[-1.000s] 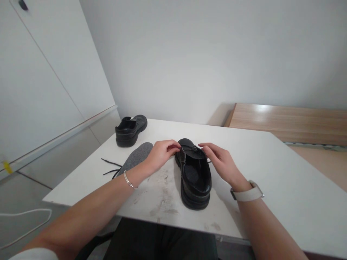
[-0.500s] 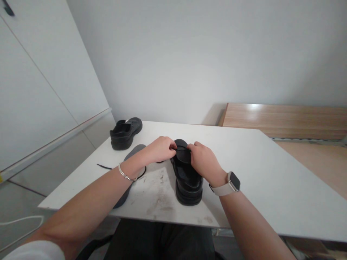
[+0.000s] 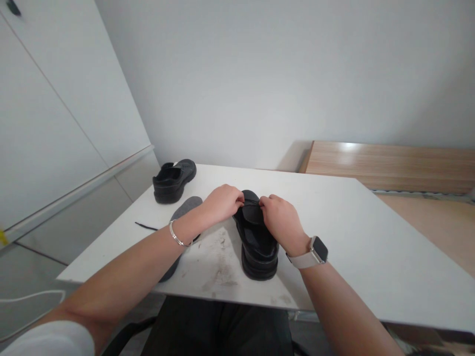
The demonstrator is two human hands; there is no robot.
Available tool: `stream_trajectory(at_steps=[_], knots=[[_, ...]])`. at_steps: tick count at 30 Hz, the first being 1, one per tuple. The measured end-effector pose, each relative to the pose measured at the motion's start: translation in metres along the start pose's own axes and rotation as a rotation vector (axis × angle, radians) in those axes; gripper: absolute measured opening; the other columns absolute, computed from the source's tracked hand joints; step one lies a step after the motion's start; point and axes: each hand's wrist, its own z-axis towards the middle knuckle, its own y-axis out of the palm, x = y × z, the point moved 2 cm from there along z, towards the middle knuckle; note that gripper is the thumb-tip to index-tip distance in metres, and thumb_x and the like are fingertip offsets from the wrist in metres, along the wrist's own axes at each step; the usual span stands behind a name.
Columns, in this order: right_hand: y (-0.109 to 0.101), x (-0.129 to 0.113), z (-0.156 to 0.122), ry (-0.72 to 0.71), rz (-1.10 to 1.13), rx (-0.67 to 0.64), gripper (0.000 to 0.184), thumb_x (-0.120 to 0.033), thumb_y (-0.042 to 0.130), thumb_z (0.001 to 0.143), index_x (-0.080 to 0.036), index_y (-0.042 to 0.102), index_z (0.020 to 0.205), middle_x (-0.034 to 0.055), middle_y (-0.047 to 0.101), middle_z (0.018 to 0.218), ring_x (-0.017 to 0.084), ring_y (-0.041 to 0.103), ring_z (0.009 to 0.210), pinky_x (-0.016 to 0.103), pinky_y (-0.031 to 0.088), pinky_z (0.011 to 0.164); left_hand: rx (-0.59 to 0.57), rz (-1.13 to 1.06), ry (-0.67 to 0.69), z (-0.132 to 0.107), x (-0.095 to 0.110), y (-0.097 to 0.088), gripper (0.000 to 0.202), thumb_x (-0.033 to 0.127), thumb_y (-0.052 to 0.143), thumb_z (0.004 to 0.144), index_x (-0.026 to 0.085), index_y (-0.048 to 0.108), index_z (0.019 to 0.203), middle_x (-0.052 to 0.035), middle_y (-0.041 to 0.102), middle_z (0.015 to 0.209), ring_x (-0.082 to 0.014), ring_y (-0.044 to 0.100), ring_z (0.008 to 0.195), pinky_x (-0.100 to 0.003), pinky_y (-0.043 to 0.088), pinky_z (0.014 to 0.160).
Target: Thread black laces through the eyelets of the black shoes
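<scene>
A black shoe (image 3: 259, 264) stands on the white table in front of me, its heel toward me and its toe pointing away. A black shoelace (image 3: 252, 202) runs across its front opening. My left hand (image 3: 225, 202) pinches the lace at the shoe's left side, fingers closed. On the other side, my right hand (image 3: 281, 220) is closed at the lace too, its fingers partly hidden against the shoe. Under my left forearm lies a grey insole (image 3: 190, 203), largely covered. A loose black lace (image 3: 146, 226) sticks out left of that forearm.
Another black shoe (image 3: 168, 190) stands at the table's far left corner. The white table (image 3: 334, 257) has brown dirt smudges (image 3: 222, 272) near its front edge. A wooden board (image 3: 389, 165) is beyond the table at the right, and a white cabinet is at the left.
My left hand has shifted slightly up and right along the lace. The dark lace piece below that hand no longer shows on the table. The shoe stays in place.
</scene>
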Motion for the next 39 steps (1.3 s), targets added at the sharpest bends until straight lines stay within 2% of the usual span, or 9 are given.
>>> stream_trajectory(at_steps=[3,7,10,13,17,22,33,37,39], knots=[[-0.014,-0.003,-0.004,-0.032,0.209,0.235,0.018,-0.013,0.051,0.095,-0.017,0.068,0.091,0.0113,0.067,0.1,0.023,0.064,0.091,0.031,0.048,0.072,0.161,-0.033,0.112,-0.005,0.015,-0.017,0.019,0.015,0.059,0.088,0.017,0.077,0.085,-0.0101,0.075,0.089,-0.0243,0.068,0.086,-0.035,0.05,0.08],[-0.045,-0.008,-0.011,-0.053,0.79,0.55,0.008,-0.019,0.059,0.094,-0.019,0.067,0.091,0.0048,0.069,0.088,0.016,0.065,0.077,0.029,0.053,0.071,0.345,-0.366,0.226,-0.014,0.042,-0.053,0.011,0.02,0.062,0.09,0.017,0.073,0.086,-0.0035,0.075,0.086,-0.0176,0.068,0.079,-0.029,0.051,0.078],[-0.061,-0.01,-0.012,-0.027,1.24,0.537,0.008,-0.026,0.067,0.089,-0.019,0.069,0.093,0.0005,0.07,0.078,0.013,0.065,0.065,0.027,0.056,0.063,0.384,-0.638,0.238,-0.019,0.053,-0.074,0.008,0.023,0.069,0.087,0.017,0.065,0.091,-0.0012,0.074,0.081,-0.0153,0.068,0.076,-0.027,0.052,0.075],[-0.07,-0.011,-0.013,-0.038,1.452,0.427,0.015,-0.029,0.075,0.083,-0.019,0.073,0.094,0.0,0.073,0.08,0.011,0.066,0.062,0.027,0.059,0.063,0.317,-0.843,0.247,-0.021,0.053,-0.081,0.027,0.02,0.072,0.082,0.019,0.052,0.101,0.0023,0.071,0.076,-0.014,0.069,0.073,-0.025,0.052,0.072],[-0.078,-0.011,-0.016,-0.069,1.483,0.382,0.017,-0.03,0.078,0.081,-0.02,0.076,0.094,0.0012,0.075,0.083,0.011,0.067,0.062,0.026,0.061,0.062,0.179,-0.909,0.287,-0.021,0.05,-0.079,0.032,0.016,0.071,0.081,0.021,0.045,0.098,0.0039,0.071,0.073,-0.0137,0.07,0.072,-0.024,0.052,0.07],[-0.083,-0.01,-0.017,-0.089,1.491,0.285,0.02,-0.03,0.079,0.08,-0.019,0.077,0.097,0.0022,0.077,0.084,0.012,0.07,0.067,0.027,0.064,0.066,0.271,-0.854,0.298,-0.024,0.049,-0.078,0.034,0.021,0.075,0.081,0.022,0.045,0.096,0.0043,0.07,0.074,-0.0145,0.071,0.074,-0.028,0.055,0.076],[-0.077,-0.011,-0.01,-0.069,1.579,0.162,0.02,-0.033,0.081,0.077,-0.017,0.076,0.087,0.0024,0.076,0.077,0.012,0.069,0.063,0.028,0.063,0.066,0.327,-0.928,0.275,-0.025,0.043,-0.073,0.045,0.038,0.083,0.076,0.021,0.043,0.085,0.0017,0.069,0.073,-0.0142,0.069,0.068,-0.027,0.055,0.068],[-0.079,-0.012,-0.009,-0.091,1.553,0.231,0.018,-0.033,0.081,0.076,-0.017,0.073,0.08,0.0001,0.072,0.071,0.011,0.067,0.061,0.025,0.061,0.062,0.262,-1.001,0.287,-0.009,0.027,-0.061,0.038,0.045,0.074,0.083,0.02,0.047,0.092,-0.0009,0.07,0.072,-0.0144,0.067,0.066,-0.026,0.053,0.065],[-0.082,-0.013,-0.01,-0.102,1.49,0.327,0.019,-0.033,0.081,0.077,-0.017,0.071,0.08,-0.0013,0.069,0.067,0.011,0.065,0.059,0.025,0.06,0.059,0.229,-0.894,0.256,0.006,0.012,-0.046,0.03,0.046,0.06,0.091,0.018,0.053,0.094,-0.003,0.07,0.075,-0.0152,0.066,0.069,-0.027,0.052,0.067]])
